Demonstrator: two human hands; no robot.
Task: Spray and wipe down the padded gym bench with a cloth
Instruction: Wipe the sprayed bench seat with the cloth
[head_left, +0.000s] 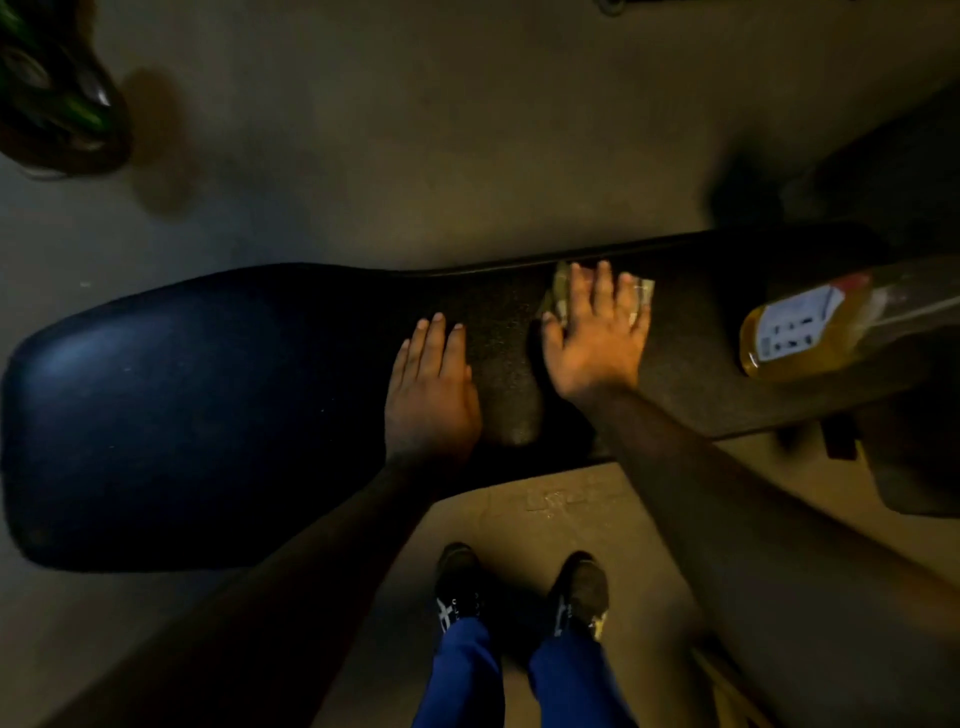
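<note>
Shoes (519, 587) at bench (182, 405) edge. Left hand (431, 395) flat, fingers straight, bracing pad. Right hand (597, 338) flat, pressing cloth (558, 291): looks thin, limp, likely bunches; palm pressure beats pinching. Bottle (810, 327) lies alongside.

1. We see a bare concrete floor (415, 156) under everything — dim and stained.
2. Our black shoes (460, 584) stand on it.
3. A dark green-streaked object (57, 88) sits top left — too blurred to identify.

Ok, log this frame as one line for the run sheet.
stage: wiping | right hand: flat on cloth | left hand: flat on bench | bottle: lying on bench
</note>
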